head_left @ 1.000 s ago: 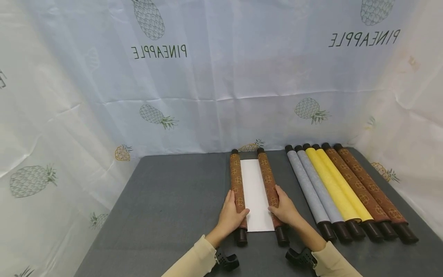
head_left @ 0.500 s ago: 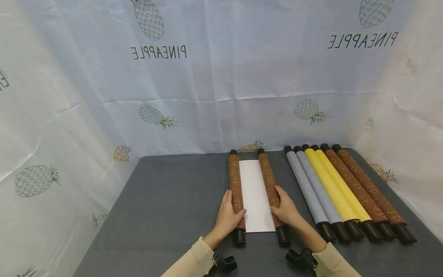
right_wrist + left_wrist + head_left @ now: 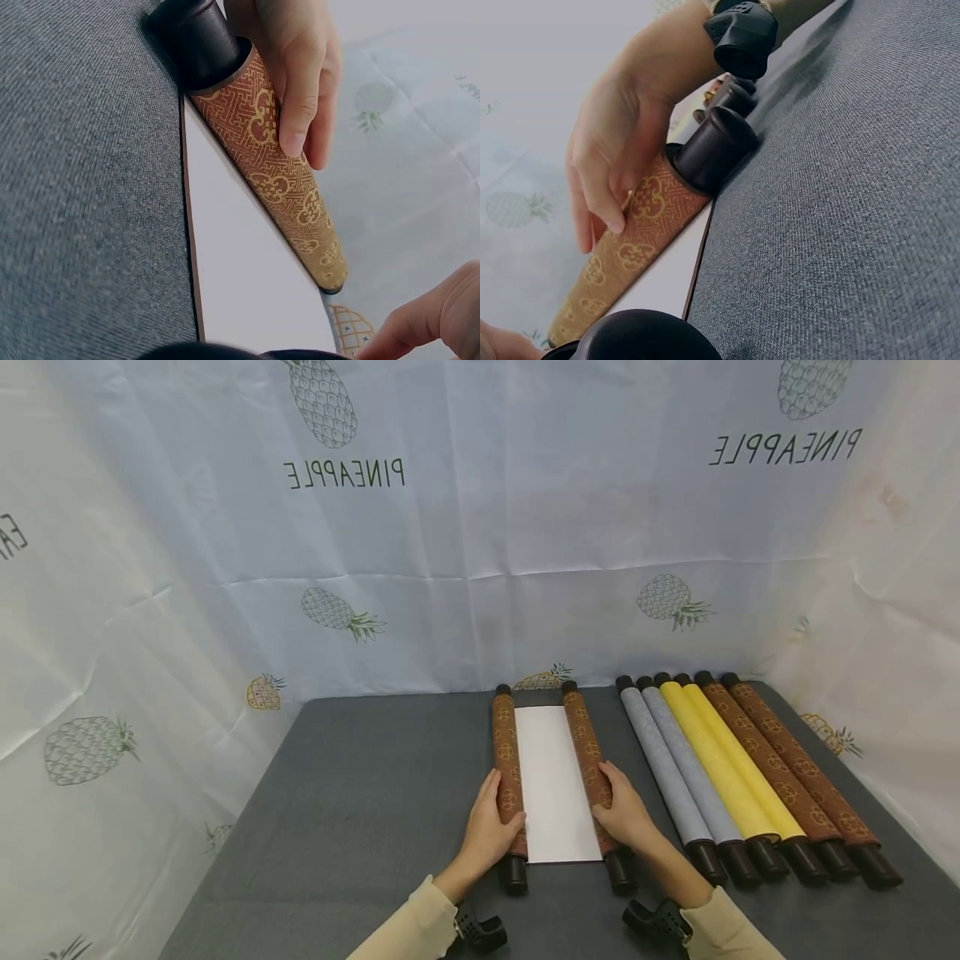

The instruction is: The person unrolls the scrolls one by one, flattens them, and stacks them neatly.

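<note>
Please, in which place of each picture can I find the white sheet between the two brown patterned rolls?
Head: white sheet right of centre, lower half.
Left wrist: white sheet, a slim wedge, lower left of centre.
Right wrist: white sheet, a wide wedge, centre towards bottom.
Shared landmark: grey table, along the sheet's near edge.

On the dark grey table (image 3: 360, 793), toward the right edge, two pale grey rolls (image 3: 664, 760), two yellow rolls (image 3: 716, 760) and two gold-patterned brown rolls (image 3: 799, 760) lie side by side, in that order from left to right, with dark end knobs (image 3: 707, 862). Behind and to both sides hangs a creased whitish cloth (image 3: 480, 510) printed with green and orange pineapples (image 3: 324, 402), its lettering (image 3: 344, 472) "PINEAPPLE" appearing mirrored.
</note>
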### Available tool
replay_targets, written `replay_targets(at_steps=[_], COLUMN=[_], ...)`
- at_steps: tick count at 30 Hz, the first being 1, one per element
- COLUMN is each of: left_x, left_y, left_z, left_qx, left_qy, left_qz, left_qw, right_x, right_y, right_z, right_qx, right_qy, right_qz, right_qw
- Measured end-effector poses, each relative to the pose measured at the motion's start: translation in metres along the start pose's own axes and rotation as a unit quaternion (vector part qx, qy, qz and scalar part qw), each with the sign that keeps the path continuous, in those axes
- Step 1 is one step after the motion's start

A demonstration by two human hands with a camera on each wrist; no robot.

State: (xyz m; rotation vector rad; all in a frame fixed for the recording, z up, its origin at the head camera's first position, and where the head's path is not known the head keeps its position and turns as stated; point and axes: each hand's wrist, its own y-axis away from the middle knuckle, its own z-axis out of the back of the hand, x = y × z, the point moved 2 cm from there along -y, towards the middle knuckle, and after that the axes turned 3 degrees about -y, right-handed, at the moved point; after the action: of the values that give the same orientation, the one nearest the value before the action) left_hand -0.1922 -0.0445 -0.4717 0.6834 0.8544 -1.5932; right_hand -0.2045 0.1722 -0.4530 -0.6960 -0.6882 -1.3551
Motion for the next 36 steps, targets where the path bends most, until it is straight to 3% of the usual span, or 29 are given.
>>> replay_targets(at_steps=[11,20,28,36], left_x=[0.002,0.004,0.004,0.005], left_y=[0.001,0.001,0.001,0.0], left_z=[0.005,0.006,0.009,0.011], left_qx=[-0.01,-0.018,-0.012,0.007], left_qy=[-0.002,-0.004,0.007,0.006], left_qz=[-0.003,-0.007,-0.014,-0.001], left_qw=[0.9999,0.9998,0.9998,1.0], right_x=[-0.003,-0.03,-0.011,-0.006], right_y=[-0.001,-0.007,-0.006,-0.005], right_z=[0.003,-0.005,0.006,0.01], right_qx=[0.005,-0.046,0.033,0.057], right_qy=[-0.001,-0.016,-0.01,0.041], right_qz=[-0.011,0.056,-0.021,-0.044], right_qw=[1.0,0.997,0.999,0.997])
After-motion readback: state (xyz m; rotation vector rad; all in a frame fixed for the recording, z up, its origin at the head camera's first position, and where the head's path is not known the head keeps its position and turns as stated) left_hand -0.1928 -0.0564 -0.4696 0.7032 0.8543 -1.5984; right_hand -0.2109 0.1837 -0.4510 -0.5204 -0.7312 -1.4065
